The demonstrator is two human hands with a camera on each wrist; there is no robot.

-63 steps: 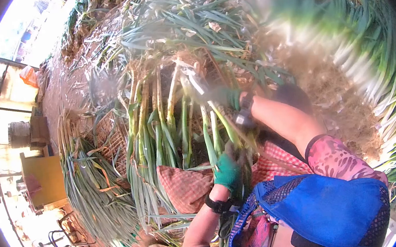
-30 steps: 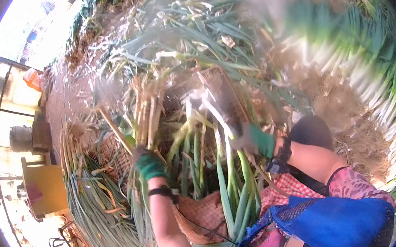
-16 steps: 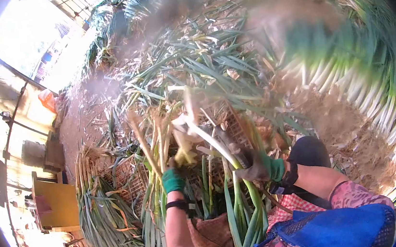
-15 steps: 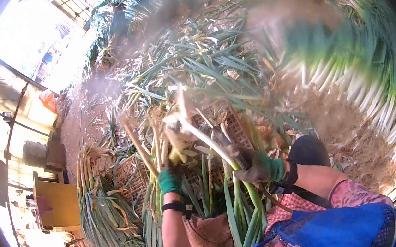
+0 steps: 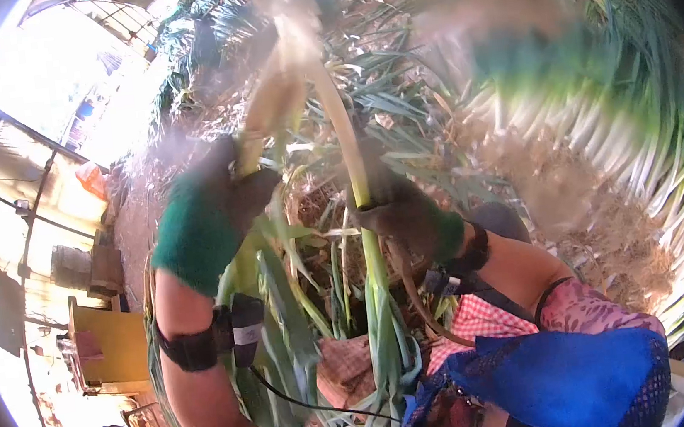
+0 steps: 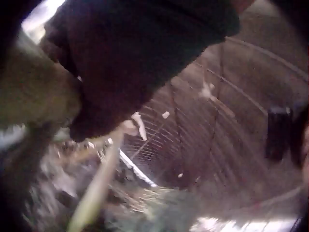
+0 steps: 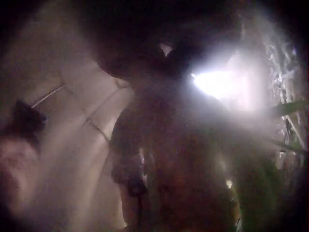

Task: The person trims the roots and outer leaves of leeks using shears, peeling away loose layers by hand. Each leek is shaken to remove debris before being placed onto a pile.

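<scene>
Both hands wear green gloves with dark palms. In the head view my left hand (image 5: 212,210) is raised at centre left, its fingers curled round a pale leek stalk (image 5: 273,96). My right hand (image 5: 408,211) grips another leek (image 5: 373,264) at its stem, leaves hanging down. The root ends of the two are close together at the top, blurred. In the left wrist view the dark glove (image 6: 120,58) fills the top, against a thick stalk (image 6: 36,89). The right wrist view is dim, with a dark glove shape and green leaves (image 7: 256,179) beside it.
Rows of leeks (image 5: 591,129) curve along the right side. Loose leaves (image 5: 387,84) litter the ground ahead. A checkered cloth (image 5: 479,324) lies near the body, and a yellow box (image 5: 110,346) stands at the left.
My left hand has risen and come closer to the head camera, lifting its stalk. My right hand has moved up and left with its leek, which now stands more upright.
</scene>
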